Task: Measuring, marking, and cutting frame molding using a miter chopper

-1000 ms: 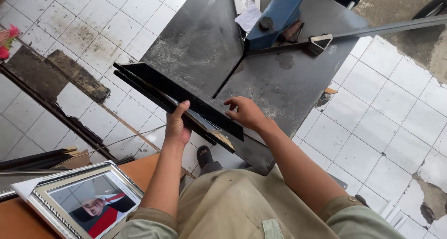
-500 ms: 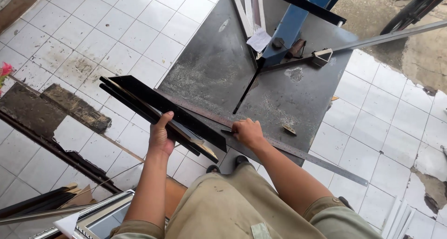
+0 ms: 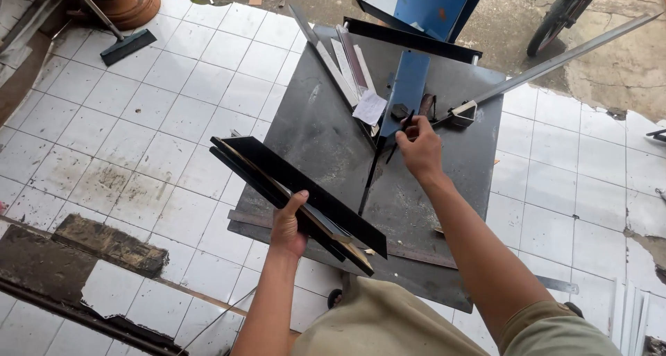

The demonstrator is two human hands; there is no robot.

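The left hand (image 3: pixel 288 226) is gripping a bundle of black frame mouldings (image 3: pixel 295 195), fingers wrapped under the strips and thumb pressing on top, and is holding the bundle tilted over the near left corner of the dark metal work table (image 3: pixel 319 131). The right hand (image 3: pixel 419 148) is reaching to the table's middle, fingertips pinched together on a small black lever (image 3: pixel 401 128) at the foot of the blue cutter arm (image 3: pixel 407 85) — a white paper slip (image 3: pixel 370 108) is lying just beside it, pale moulding offcuts (image 3: pixel 347 61) are fanning out behind, and a squeegee (image 3: pixel 122 47) is resting on the white floor tiles
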